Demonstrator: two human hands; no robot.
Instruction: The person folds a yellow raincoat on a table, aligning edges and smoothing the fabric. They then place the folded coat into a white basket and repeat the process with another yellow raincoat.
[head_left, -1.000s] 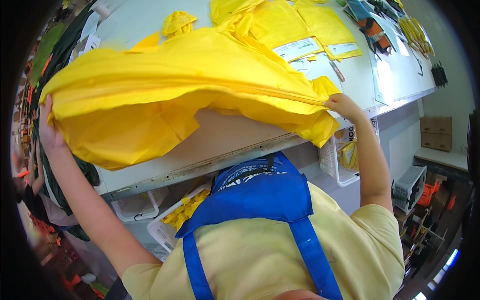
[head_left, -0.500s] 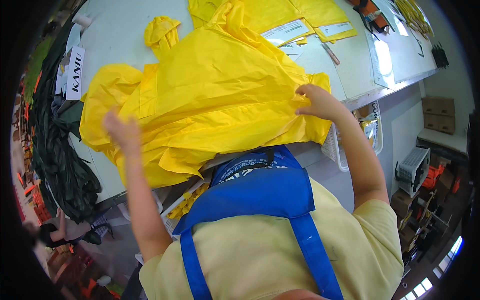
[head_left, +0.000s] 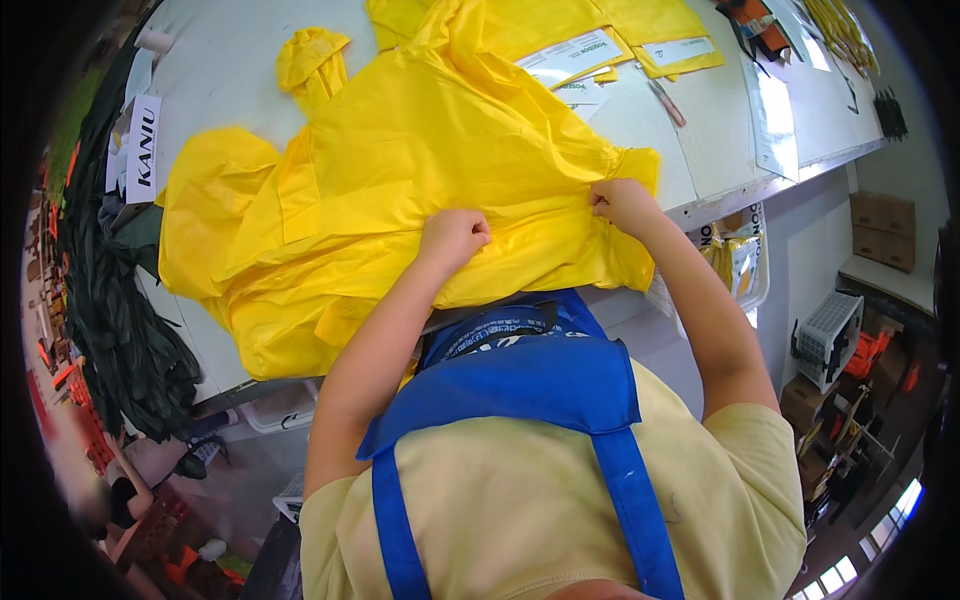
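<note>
The left hand [head_left: 455, 238] is curled, thumb against fingers, pinching the front of the yellow coat [head_left: 420, 140]. The right hand [head_left: 622, 207] pinches the same coat near its right end. The hands are apart, with creased cloth between them. The coat lies spread across the worktop [head_left: 225, 75], and its lower part hangs over the near edge, close to the blue apron [head_left: 500, 385].

Beyond the coat, a yellow cloth bundle [head_left: 312, 65] lies close to its far left side. Folded yellow garments [head_left: 660, 25] with paper labels [head_left: 680, 50] occupy the far side. A small knife [head_left: 668, 103] lies right of the labels, and a transparent sheet [head_left: 772, 125] lies farther right.

On the left, a white box [head_left: 143, 150] and dark green cloth [head_left: 130, 330] bound the coat. A white roll [head_left: 153, 40] sits beyond the box.

White surface shows between the roll and the bundle, and between the knife and the sheet. The right part of the near edge is exposed; a white basket [head_left: 764, 275] sits below it.
</note>
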